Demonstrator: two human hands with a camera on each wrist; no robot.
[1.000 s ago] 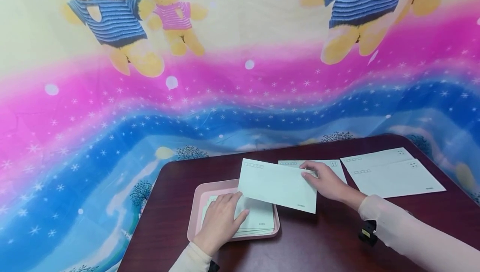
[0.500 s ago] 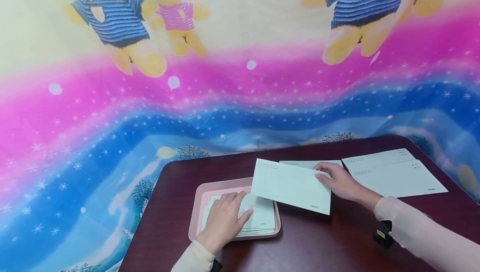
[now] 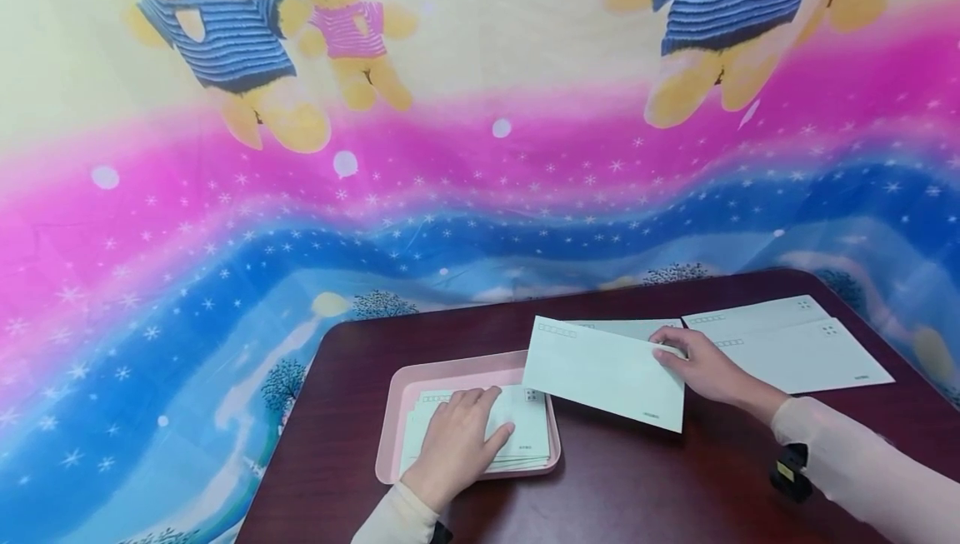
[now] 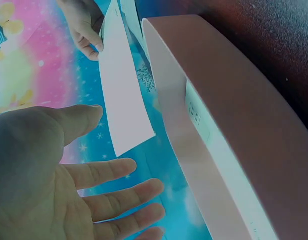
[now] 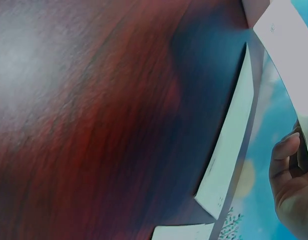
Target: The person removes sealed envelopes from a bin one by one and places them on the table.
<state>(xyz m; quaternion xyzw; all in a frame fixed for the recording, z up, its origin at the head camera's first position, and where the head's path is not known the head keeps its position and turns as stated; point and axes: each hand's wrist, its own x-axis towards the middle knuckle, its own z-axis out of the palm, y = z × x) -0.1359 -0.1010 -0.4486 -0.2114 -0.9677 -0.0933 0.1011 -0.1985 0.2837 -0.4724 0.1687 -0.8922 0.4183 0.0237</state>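
Off-white paper: one envelope (image 3: 603, 377), raised above the dark red-brown table (image 3: 637, 494), in the person's right hand (image 3: 701, 365). Thumb on the front face near the upper right corner, fingers behind; a pinch at that one end, the other end unsupported. In the head view the sheet slopes down toward the right, printed postcode boxes at its upper left.

Compared with one second ago: envelope and right hand both sit farther right. Earlier its lower left part overlapped the stack of envelopes (image 3: 528, 423) in the pink tray (image 3: 397, 444); now only the corner crosses the tray's upper right rim, and the printed stamp squares on the top envelope of the stack show. The envelope on the table behind (image 3: 637, 327) is covered along more of its right part, its stamp marks now mostly hidden by hand and paper. The right hand now overlaps the left side of the two overlapping envelopes (image 3: 802, 361) lying at the table's right; these lie as before.

Left hand (image 3: 456, 444): over the tray, shifted slightly right. Left wrist view shows fingers extended and spread, thumb apart, nothing gripped. Contact with the stack: cannot tell.

Cream sleeves on both arms. Behind, a printed bear-and-snowflake cloth (image 3: 487, 169).
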